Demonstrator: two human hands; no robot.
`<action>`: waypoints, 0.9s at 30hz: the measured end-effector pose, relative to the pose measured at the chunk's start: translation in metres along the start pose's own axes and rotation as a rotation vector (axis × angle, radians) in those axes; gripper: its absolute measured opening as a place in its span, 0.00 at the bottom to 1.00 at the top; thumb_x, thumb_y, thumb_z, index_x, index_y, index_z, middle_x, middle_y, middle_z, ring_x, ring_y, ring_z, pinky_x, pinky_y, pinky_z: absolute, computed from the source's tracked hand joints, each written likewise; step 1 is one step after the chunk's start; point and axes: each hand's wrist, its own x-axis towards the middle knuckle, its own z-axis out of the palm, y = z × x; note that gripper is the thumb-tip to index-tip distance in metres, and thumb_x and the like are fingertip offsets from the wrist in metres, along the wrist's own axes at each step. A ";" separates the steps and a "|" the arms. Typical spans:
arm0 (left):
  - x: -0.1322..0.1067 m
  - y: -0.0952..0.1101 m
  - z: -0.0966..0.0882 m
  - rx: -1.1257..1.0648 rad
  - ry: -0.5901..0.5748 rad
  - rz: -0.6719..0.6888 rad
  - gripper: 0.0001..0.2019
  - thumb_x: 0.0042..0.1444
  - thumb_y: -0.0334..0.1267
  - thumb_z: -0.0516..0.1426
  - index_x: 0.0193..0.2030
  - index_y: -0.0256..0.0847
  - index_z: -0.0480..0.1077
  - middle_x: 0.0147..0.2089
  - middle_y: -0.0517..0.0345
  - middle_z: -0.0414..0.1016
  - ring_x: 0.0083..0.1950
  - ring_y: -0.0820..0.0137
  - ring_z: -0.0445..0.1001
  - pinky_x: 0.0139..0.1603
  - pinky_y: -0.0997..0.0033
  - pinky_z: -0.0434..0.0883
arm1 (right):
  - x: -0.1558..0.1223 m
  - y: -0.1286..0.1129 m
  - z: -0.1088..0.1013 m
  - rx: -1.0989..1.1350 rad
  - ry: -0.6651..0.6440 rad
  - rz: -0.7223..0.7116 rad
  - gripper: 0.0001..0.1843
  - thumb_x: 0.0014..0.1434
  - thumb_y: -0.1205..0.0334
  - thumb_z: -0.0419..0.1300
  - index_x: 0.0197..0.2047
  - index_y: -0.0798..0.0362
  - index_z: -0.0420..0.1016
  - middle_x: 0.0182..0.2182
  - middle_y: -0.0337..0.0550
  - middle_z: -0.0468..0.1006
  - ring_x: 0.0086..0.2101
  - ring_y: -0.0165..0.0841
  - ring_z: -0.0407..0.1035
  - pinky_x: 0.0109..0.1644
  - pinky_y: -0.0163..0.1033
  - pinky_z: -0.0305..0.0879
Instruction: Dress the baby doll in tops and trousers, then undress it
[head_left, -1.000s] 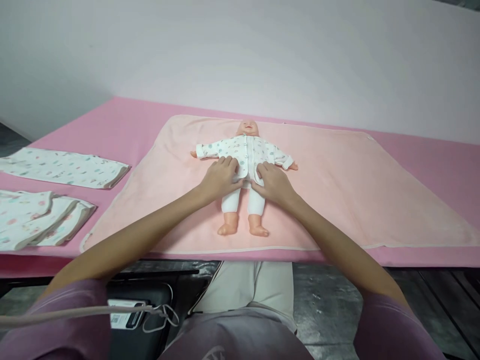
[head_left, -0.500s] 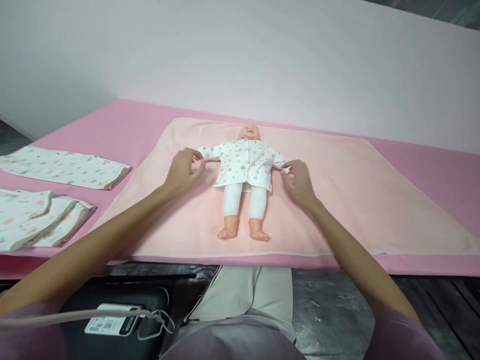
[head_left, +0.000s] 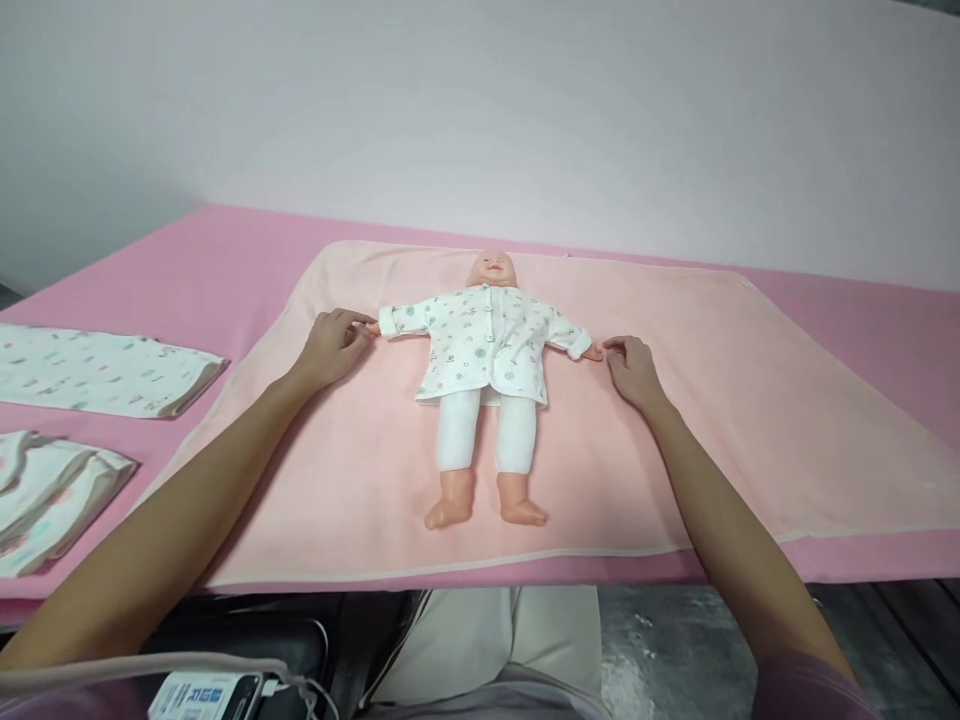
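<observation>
A baby doll (head_left: 517, 498) lies on its back on the peach blanket (head_left: 360, 480), arms spread to both sides. It wears a white patterned jacket (head_left: 457, 350), closed down the front, and white leggings (head_left: 459, 430); its feet are bare. Both sleeves end in white cuffs, and the doll's hands stick out of them. My left hand (head_left: 330, 348) has its thumb and fingers closed at the doll's hand on the left. To the right, my right hand (head_left: 636, 372) rests with loosely bent fingers, a small gap from the doll's other hand (head_left: 594, 353).
On the left of the pink table (head_left: 247, 250) lie a folded patterned garment (head_left: 97, 370) and, nearer me, another folded garment (head_left: 64, 500). A white wall (head_left: 480, 120) rises behind. Below the table edge, a cable (head_left: 150, 665) runs beside a white device (head_left: 199, 695).
Both my hands have moved outward from the sleeve ends. My right hand has let go of the cuff. The cuffs now sit turned back, with the doll's hands showing.
</observation>
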 end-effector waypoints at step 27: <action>0.009 0.003 0.001 0.054 -0.028 -0.096 0.28 0.74 0.52 0.54 0.64 0.31 0.82 0.55 0.43 0.82 0.56 0.57 0.73 0.70 0.52 0.66 | -0.011 -0.025 0.005 -0.106 0.062 -0.070 0.19 0.72 0.44 0.62 0.54 0.49 0.77 0.57 0.58 0.81 0.60 0.54 0.71 0.68 0.62 0.68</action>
